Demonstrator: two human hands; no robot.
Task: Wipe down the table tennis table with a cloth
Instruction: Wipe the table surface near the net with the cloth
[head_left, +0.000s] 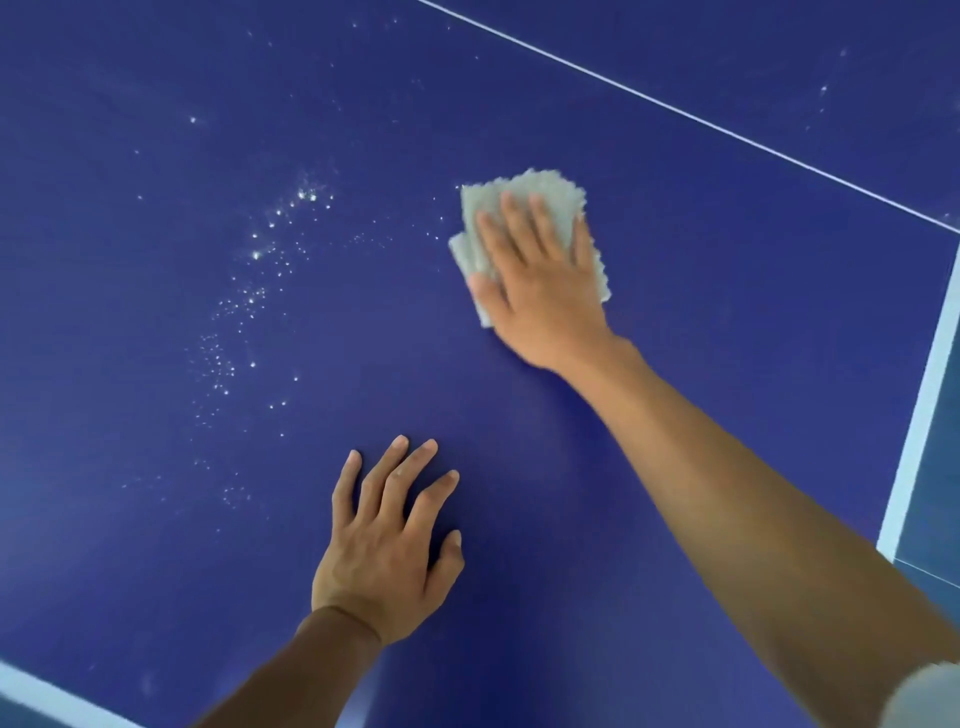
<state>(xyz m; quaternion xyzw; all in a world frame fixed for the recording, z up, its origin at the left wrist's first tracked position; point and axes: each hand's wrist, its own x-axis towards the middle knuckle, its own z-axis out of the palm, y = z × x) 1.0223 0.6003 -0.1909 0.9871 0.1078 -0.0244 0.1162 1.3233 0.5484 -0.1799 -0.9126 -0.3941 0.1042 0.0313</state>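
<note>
Cloth (545, 195): pale, nubbly, folded into a small pad. It lies flat on the blue worktop (727, 291), right of centre in view, on my side of the thin white line (675, 110) that crosses the upper right. Its far edge and left edge show; the rest is under my palm.

Right hand (540, 296): laid flat on top of the cloth, arm stretched well forward. The fingers (514, 218) are straight and close together, pressing down, not curled round the fabric. The thumb lies along the cloth's left edge. I judge this flat press spreads the load across the pad so that the whole face wipes rather than one corner.

Left hand (384, 545): nearer to me, well apart from the cloth, holding nothing. Its fingers (410, 478) are spread wide and rest straight on the bare surface. I judge it serves as a prop, taking my weight while I lean out over the worktop.

Droplets (260, 291): a scattered band of wet specks runs down the left part of the surface, with a few more beyond the white line at upper right. Those nearest the cloth sit just beside its left edge. The area around and under my arms shows none.

White border (930, 395) at the right and the pale strip (41, 691) at lower left mark the worktop's limits.

Assessment: wiping is under way, and the speckled left area is not yet done.
</note>
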